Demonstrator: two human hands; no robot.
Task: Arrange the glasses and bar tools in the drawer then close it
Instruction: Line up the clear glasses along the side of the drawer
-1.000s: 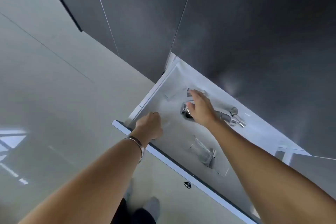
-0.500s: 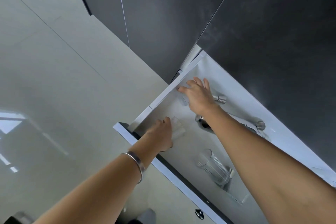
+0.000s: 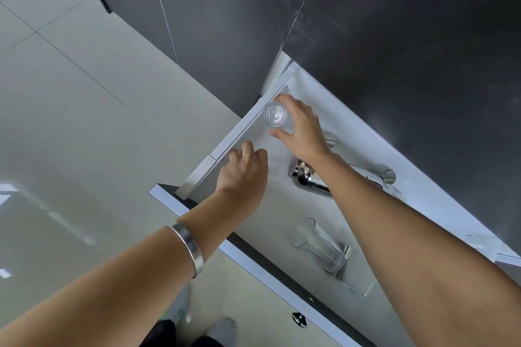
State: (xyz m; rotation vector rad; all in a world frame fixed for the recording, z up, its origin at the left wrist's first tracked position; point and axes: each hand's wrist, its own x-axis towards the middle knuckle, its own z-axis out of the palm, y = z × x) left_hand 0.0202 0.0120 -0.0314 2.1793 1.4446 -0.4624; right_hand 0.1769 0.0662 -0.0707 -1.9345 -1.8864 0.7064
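The white drawer (image 3: 242, 132) stands open below dark cabinet fronts. My right hand (image 3: 303, 129) grips a small clear glass (image 3: 275, 115) upright in the drawer's far left corner, against the side wall. My left hand (image 3: 245, 175) hovers palm down over the drawer floor, closer to the front, with its fingers loosely apart and nothing visibly in them. A faint clear glass (image 3: 275, 168) seems to lie just right of it. A tall ribbed glass (image 3: 315, 245) lies on its side near the front. My right forearm partly hides a chrome bar tool (image 3: 306, 177).
A steel jigger (image 3: 386, 175) and another steel piece (image 3: 330, 139) lie toward the back of the drawer. The drawer front (image 3: 253, 255) carries a round knob (image 3: 299, 320). Glossy floor tiles (image 3: 84, 149) spread to the left, and my feet (image 3: 222, 329) show below.
My right hand has stood the small glass upright in the far left corner. My left hand has moved deeper into the drawer and opened, and the small glass it held is out of its grip.
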